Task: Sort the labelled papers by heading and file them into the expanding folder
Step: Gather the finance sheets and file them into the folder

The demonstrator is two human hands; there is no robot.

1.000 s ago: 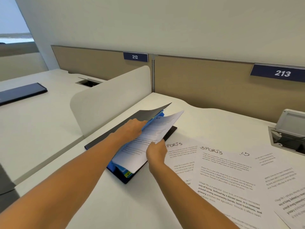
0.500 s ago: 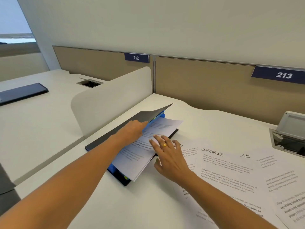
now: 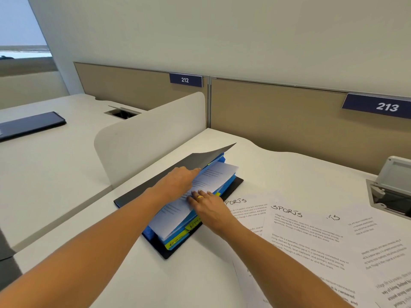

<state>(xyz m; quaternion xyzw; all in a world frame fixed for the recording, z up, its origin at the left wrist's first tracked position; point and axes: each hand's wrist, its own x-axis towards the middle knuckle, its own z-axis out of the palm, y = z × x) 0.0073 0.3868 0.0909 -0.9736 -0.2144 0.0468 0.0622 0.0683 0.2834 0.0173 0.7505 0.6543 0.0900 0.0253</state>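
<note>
1. A black-covered expanding folder [image 3: 236,185] with blue pockets lies slantwise at the centre of the white tabletop [image 3: 133,274]. Handwritten yellow tabs [image 3: 193,225] jut from its near edge.
2. The left hand [image 3: 178,183] reaches under the lifted black flap [image 3: 206,155], fingers stretched out, propping it up.
3. The right hand [image 3: 211,210], with a gold ring, presses flat, straight fingers on a printed white sheet [image 3: 213,178] that sits partway in a blue pocket. The two hands are just beside each other.
4. From 3 to 5 o'clock of the folder, loose printed papers [image 3: 307,236] overlap on the tabletop. Two are headed "SPORTS", and the nearest lies just beside the folder.
5. At 10 o'clock a white rounded divider screen [image 3: 151,138] stands close along the folder's far side, shutting off the neighbouring desk.
6. At 12 o'clock stand beige partition panels [image 3: 278,112] with blue plates reading 212 and 213.
7. At 3 o'clock, well apart, is a grey cable box [image 3: 393,174] with its lid raised. At 9 o'clock a dark flat pad [image 3: 31,125] lies on the neighbouring desk.
</note>
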